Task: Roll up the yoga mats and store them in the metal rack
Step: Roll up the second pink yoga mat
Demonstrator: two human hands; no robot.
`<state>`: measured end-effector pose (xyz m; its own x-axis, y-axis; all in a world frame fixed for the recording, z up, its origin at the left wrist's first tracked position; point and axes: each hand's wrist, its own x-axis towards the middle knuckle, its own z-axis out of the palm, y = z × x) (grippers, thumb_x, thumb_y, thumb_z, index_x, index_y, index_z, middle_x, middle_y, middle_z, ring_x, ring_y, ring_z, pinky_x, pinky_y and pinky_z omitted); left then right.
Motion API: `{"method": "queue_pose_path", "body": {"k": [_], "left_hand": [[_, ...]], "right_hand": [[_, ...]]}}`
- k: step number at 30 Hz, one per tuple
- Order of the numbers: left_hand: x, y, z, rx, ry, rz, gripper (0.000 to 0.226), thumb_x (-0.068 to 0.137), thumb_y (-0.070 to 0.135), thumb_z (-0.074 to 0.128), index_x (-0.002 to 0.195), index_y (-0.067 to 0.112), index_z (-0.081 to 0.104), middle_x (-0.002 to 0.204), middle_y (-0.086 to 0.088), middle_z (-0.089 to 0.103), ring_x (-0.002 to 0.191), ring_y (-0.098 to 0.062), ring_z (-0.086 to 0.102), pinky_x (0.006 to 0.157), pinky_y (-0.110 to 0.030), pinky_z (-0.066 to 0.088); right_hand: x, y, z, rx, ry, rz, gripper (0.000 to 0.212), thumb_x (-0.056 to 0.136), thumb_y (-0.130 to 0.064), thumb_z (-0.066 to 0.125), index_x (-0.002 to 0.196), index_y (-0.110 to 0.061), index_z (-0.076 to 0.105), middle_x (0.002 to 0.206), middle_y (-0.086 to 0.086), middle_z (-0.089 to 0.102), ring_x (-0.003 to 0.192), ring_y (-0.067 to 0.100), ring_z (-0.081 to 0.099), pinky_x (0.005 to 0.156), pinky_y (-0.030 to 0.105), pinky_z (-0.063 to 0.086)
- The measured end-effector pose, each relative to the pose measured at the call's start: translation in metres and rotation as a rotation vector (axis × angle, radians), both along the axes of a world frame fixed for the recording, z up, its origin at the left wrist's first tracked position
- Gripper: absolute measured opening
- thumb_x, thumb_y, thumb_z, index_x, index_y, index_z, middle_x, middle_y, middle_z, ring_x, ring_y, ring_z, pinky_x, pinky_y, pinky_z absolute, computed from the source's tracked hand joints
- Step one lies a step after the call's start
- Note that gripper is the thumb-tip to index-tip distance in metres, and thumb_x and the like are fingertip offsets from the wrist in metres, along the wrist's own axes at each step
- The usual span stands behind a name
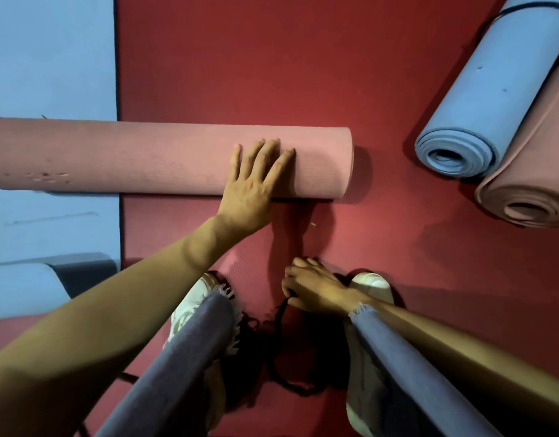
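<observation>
Three rolled mats are lying in view. The nearest, a pink roll (129,156), is lying crosswise just in front of the person, its right part resting on a flat red mat (240,58) and its left part reaching over a flat blue mat (51,58). The left hand (253,184) is pressing down on this roll near its right end, palm flat, fingers straight and slightly spread. The right hand (312,288) is sitting lower, close to the feet, its fingers curling round a black strap (279,313) that is trailing down between the shoes onto the red mat. Well apart at the upper right, a blue roll (480,89) and a second pink roll (530,171) are lying side by side, touching, their open ends turning toward the person; a dark cord (530,6) is looping round the far part of the blue roll. At the lower left part of another pale blue mat (19,288) is showing. The person is standing on the red mat in white shoes (189,307) and grey jeans (183,348) with frayed hems
</observation>
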<state>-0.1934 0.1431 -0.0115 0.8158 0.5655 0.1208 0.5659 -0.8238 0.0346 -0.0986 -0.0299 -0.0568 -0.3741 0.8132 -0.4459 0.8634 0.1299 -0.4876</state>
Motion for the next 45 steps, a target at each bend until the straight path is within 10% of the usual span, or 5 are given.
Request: {"method": "queue_pose_path", "body": {"k": [10,22,28,41,45], "left_hand": [[0.027,0.018,0.005,0.086,0.266,0.074,0.125,0.052,0.054,0.082,0.146,0.008,0.012,0.147,-0.023,0.035,0.134,-0.044,0.034,0.104,-0.07,0.019],[0.036,0.054,0.027,0.067,0.006,0.08,0.109,0.049,0.051,0.082,0.136,0.003,0.039,0.134,-0.022,0.046,0.122,-0.04,0.04,0.097,-0.066,0.028],[0.029,0.036,0.022,0.062,0.01,0.03,0.105,0.051,0.048,0.08,0.137,0.005,0.037,0.134,-0.021,0.046,0.122,-0.04,0.042,0.099,-0.064,0.025],[0.054,0.044,0.008,-0.02,0.12,0.036,0.105,0.05,0.061,0.067,0.136,0.007,0.039,0.132,-0.02,0.048,0.118,-0.04,0.046,0.097,-0.065,0.029],[0.058,0.048,0.007,-0.008,0.144,0.051,0.114,0.044,0.059,0.079,0.138,0.008,0.04,0.132,-0.02,0.048,0.119,-0.04,0.045,0.098,-0.064,0.031]], "right_hand": [[0.086,0.031,0.025,-0.013,0.58,-1.458,0.021,0.085,-0.002,0.065,0.075,-0.015,0.051,0.073,0.009,0.059,0.063,0.015,0.054,0.059,0.023,0.049],[0.133,0.087,0.021,0.114,1.151,-2.086,0.028,0.091,0.011,0.048,0.079,-0.014,0.044,0.074,0.007,0.056,0.044,0.003,0.06,0.052,0.019,0.051],[0.132,0.105,0.03,0.083,1.595,-2.074,0.03,0.091,0.015,0.037,0.083,-0.013,0.044,0.079,0.007,0.059,0.052,0.009,0.065,0.052,0.023,0.056],[0.135,0.09,0.034,-0.262,1.296,-1.935,0.018,0.093,0.0,0.048,0.083,-0.014,0.054,0.07,0.002,0.055,0.058,0.01,0.051,0.053,0.022,0.049],[0.134,0.076,0.058,-0.257,1.536,-1.901,0.012,0.093,-0.005,0.051,0.081,-0.008,0.055,0.066,0.003,0.05,0.046,0.008,0.049,0.046,0.019,0.047]]}}
